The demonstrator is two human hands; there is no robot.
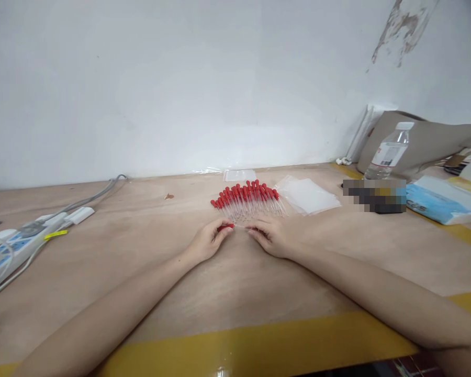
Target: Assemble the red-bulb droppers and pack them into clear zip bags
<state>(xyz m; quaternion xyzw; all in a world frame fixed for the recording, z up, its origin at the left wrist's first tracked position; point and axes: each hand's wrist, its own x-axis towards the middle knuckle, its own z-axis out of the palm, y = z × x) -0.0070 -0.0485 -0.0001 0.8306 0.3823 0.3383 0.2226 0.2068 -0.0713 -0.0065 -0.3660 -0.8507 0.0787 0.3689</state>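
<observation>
red-capped tube between both hands

1. Left forearm: bare, slim, narrowing towards the hand, marked by one small dark spot.
2. Right forearm: bare, similarly tapered, with a skin crease at its thicker end.
3. Left hand, right hand: both ungloved; nails too small to tell.

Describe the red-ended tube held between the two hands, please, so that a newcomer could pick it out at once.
On the brown table, find the fan of red-ended tubes. Just in front, the held tube has its red end in the left hand, its thin end at the right hand. Unlike the fanned ones, it lies crosswise.
</observation>
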